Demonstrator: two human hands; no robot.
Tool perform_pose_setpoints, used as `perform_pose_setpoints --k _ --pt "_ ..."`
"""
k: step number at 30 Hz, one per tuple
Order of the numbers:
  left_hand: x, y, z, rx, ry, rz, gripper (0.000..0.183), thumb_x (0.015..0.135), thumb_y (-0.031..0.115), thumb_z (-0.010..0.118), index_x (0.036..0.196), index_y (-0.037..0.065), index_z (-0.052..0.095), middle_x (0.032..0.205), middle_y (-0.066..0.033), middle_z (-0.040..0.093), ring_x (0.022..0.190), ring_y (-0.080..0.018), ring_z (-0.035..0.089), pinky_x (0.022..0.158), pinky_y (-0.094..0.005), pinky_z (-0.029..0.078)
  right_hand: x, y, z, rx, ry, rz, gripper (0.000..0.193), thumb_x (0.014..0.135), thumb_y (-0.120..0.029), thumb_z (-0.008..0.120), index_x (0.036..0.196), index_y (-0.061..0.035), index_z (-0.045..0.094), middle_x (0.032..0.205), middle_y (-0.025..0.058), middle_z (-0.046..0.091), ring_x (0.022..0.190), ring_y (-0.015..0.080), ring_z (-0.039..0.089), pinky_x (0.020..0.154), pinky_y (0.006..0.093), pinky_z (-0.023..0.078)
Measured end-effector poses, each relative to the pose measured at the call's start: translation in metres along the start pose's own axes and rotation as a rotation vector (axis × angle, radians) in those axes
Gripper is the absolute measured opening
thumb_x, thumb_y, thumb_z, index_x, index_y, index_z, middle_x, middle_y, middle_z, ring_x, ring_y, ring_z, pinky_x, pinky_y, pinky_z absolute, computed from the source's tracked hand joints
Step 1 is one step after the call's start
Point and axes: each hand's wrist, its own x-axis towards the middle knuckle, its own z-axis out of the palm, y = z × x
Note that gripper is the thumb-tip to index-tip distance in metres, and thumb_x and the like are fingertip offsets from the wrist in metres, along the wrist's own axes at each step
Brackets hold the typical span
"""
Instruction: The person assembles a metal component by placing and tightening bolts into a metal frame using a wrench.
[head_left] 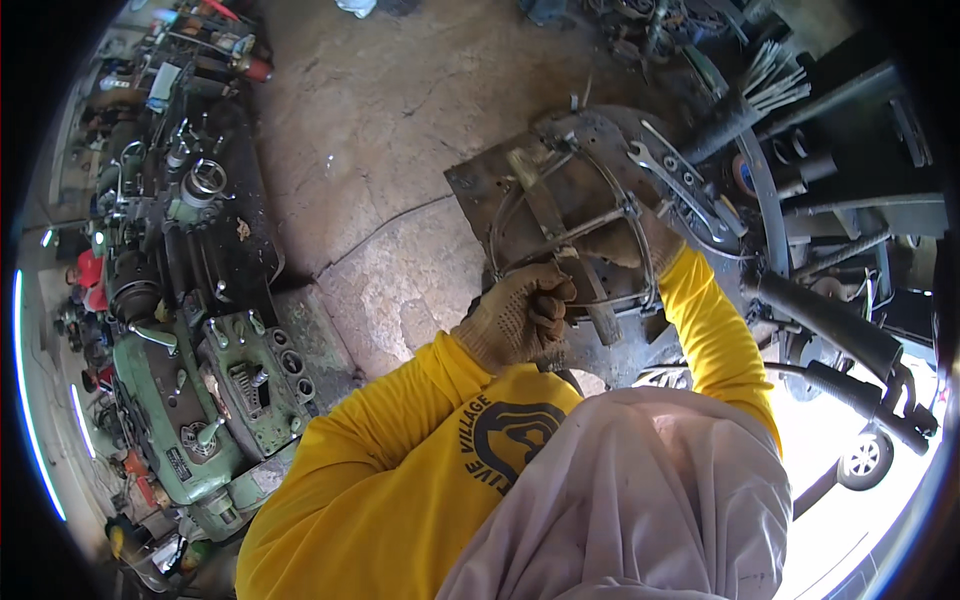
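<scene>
A round metal frame (606, 174) of bent rod with crossing bars lies on a dark steel worktable (475, 185). A flat metal bar (538, 200) runs beneath it across the tabletop. My left hand (520, 308), in a tan dotted work glove, is at the frame's near left edge with its fingers curled in. What they hold, if anything, is hidden. My right hand (648, 240), also gloved, reaches in at the frame's right side and grips it near a crossing bar; the ring's rod passes in front of part of the glove.
Wrenches (650, 157) lie at the table's right side, beside a tube holding several thin rods (770, 85). Dark pipes (830, 315) and steel racks crowd the right. A green lathe (180, 400) stands on the left. A cable (385, 222) crosses the concrete floor.
</scene>
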Motion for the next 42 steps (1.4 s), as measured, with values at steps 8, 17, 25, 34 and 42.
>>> perform_pose_setpoints --k 8,17,25,34,42 --pt "0.01 0.006 -0.009 -0.069 -0.077 -0.051 0.017 0.093 0.014 0.063 0.078 0.012 0.055 0.066 0.0055 0.047 0.05 -0.0032 0.042 0.048 -0.0178 0.037 0.01 0.001 -0.003 -0.168 -0.134 -0.161 0.023 0.09 -0.017 0.071 0.11 -0.0045 0.071 0.1 0.0103 0.073 0.087 0.0246 0.065 0.082 0.0345 0.053" --pt "0.002 0.003 -0.001 -0.075 -0.078 0.002 0.013 0.092 0.016 0.065 0.083 0.009 0.06 0.069 0.0049 0.052 0.051 -0.0023 0.043 0.049 -0.0178 0.038 0.022 -0.034 -0.023 0.287 -0.358 0.506 0.027 0.087 -0.021 0.078 0.105 -0.0016 0.074 0.084 0.006 0.072 0.068 0.0153 0.062 0.061 0.0283 0.052" --pt "0.009 0.005 -0.012 -0.048 -0.235 -0.058 0.003 0.095 0.012 0.061 0.097 0.012 0.061 0.079 0.0019 0.06 0.057 -0.0023 0.051 0.051 -0.0174 0.043 0.013 -0.038 -0.022 0.114 -0.077 0.232 0.049 0.083 -0.023 0.081 0.126 -0.0047 0.066 0.096 0.0109 0.074 0.082 0.0188 0.068 0.069 0.0315 0.056" --pt "-0.053 -0.001 -0.019 0.589 -0.052 0.234 0.035 0.097 0.013 0.06 0.132 0.008 0.058 0.096 -0.0071 0.069 0.07 -0.0087 0.063 0.062 -0.0207 0.052 -0.012 -0.002 -0.009 -0.477 0.27 0.032 0.07 0.078 -0.035 0.083 0.138 -0.011 0.058 0.131 0.0174 0.063 0.112 0.0378 0.063 0.095 0.0449 0.052" --pt "-0.053 0.039 -0.044 1.233 -0.031 0.783 0.032 0.098 0.013 0.061 0.129 0.005 0.06 0.098 -0.0059 0.07 0.074 -0.0108 0.065 0.067 -0.0262 0.056 -0.07 -0.035 -0.049 -0.189 0.418 0.613 0.036 0.093 -0.028 0.067 0.125 -0.0102 0.07 0.11 0.0156 0.073 0.101 0.0301 0.071 0.09 0.0377 0.054"
